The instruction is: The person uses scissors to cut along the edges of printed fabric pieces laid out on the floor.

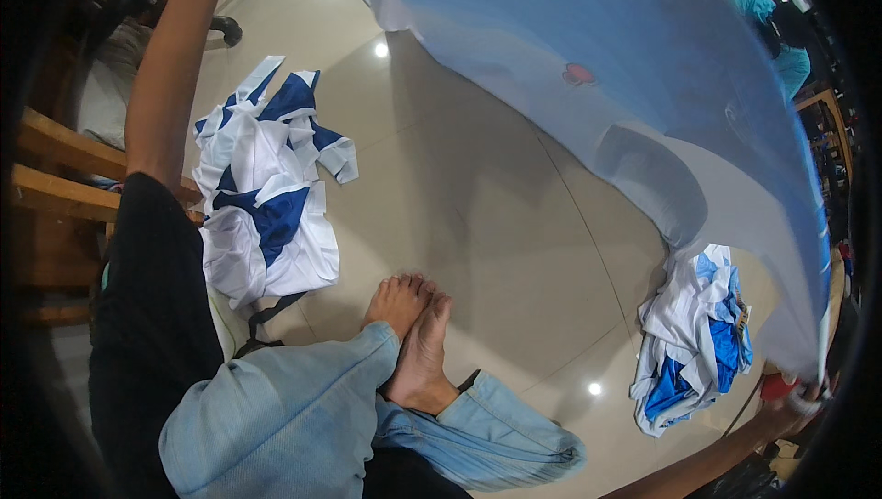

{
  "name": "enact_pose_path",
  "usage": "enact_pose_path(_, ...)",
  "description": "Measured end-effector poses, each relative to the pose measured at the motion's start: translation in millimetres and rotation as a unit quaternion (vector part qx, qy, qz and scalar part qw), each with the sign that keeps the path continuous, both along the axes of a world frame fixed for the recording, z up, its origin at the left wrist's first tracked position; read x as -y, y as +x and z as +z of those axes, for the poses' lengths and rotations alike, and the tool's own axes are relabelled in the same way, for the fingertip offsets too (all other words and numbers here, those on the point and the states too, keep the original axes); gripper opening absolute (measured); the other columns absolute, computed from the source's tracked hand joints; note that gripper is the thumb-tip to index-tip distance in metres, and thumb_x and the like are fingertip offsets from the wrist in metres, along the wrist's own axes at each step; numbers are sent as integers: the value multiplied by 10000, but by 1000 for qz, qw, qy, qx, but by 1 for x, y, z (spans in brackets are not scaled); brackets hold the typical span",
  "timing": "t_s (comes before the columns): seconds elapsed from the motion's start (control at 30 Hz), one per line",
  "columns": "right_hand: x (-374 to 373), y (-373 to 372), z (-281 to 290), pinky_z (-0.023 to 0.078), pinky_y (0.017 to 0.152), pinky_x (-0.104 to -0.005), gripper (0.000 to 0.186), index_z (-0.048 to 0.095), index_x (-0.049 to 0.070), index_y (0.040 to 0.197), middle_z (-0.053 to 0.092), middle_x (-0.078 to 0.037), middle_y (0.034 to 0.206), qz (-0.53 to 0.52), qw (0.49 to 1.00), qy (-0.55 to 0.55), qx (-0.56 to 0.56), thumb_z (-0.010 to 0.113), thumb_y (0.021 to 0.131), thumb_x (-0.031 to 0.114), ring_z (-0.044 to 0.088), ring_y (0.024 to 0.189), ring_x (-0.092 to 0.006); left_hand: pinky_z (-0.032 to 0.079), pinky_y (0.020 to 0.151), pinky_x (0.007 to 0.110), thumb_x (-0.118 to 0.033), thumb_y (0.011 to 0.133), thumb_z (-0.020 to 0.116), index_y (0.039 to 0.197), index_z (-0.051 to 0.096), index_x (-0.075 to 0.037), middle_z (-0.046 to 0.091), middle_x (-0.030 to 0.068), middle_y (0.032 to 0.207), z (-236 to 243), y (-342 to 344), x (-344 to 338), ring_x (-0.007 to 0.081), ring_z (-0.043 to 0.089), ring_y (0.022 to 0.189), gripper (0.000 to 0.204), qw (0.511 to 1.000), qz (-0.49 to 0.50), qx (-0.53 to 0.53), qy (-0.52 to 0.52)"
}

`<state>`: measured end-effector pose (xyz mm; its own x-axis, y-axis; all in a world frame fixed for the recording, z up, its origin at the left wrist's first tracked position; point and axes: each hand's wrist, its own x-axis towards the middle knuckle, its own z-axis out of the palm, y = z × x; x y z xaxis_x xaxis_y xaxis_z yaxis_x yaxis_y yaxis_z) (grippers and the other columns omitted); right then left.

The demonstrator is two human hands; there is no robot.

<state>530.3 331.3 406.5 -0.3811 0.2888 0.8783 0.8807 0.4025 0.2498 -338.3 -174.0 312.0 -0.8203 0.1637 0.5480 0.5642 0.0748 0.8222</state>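
A large, thin light blue and white cloth (551,12) hangs spread in the air across the top and right. It has a small reddish patch on it. At the far right, my right hand (792,413) is closed on the cloth's lower corner, partly lost in the dark rim. My left arm reaches up along the left side and leaves the picture at the top, so that hand is hidden. Below the raised cloth, a crumpled heap of white and blue fabric (677,352) lies on the floor, close to my right arm.
Another pile of white and navy fabric pieces (266,187) lies on the tiled floor (478,251) to the left. Wooden furniture (69,196) and chair casters (227,30) stand at the left edge. My jeans-clad legs and bare feet (413,334) are at the lower middle. Someone in turquoise (792,67) is at the upper right.
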Motion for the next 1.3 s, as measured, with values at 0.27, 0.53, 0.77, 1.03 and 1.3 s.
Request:
enact_pose_path(0.27,53,60,-89,478,930,-432,539,443,-80,1331,593,-201,1159,203,977,-42,44,566,976,306,596,1085,-310,525,879,311,-264,961,543,1182,715,-100,716,98,1123,3,51,95,189,668,970,324,984,-149,91,-48)
enact_pose_path(0.53,131,-16,-159,501,860,-365,561,489,6,1330,553,-114,1083,212,703,-554,-393,542,970,433,531,992,-199,512,995,344,-421,868,668,1020,748,-59,693,146,1197,-68,116,82,221,664,1071,401,904,-315,182,-226)
enact_pose_path(0.77,99,-1,-251,424,908,-341,583,434,14,1413,527,-107,1143,245,641,-608,-400,672,908,185,536,1012,-211,480,982,323,-332,809,632,1102,710,-14,687,131,1141,-124,143,52,212,643,1050,439,870,-340,295,-202)
enact_pose_path(1.03,136,8,-295,447,810,-242,506,520,95,1381,553,-14,1012,174,662,-666,-297,694,906,103,545,921,-110,414,969,249,-185,711,577,1196,660,-20,657,79,1085,-175,180,72,170,592,1024,519,825,-338,353,-282)
enact_pose_path(1.3,145,37,-246,459,840,-248,532,529,48,1363,578,-44,1043,135,661,-686,-272,689,858,10,546,945,-139,464,995,326,-167,747,623,1294,582,3,631,86,1168,-179,194,165,201,587,1103,574,833,-182,522,-8)
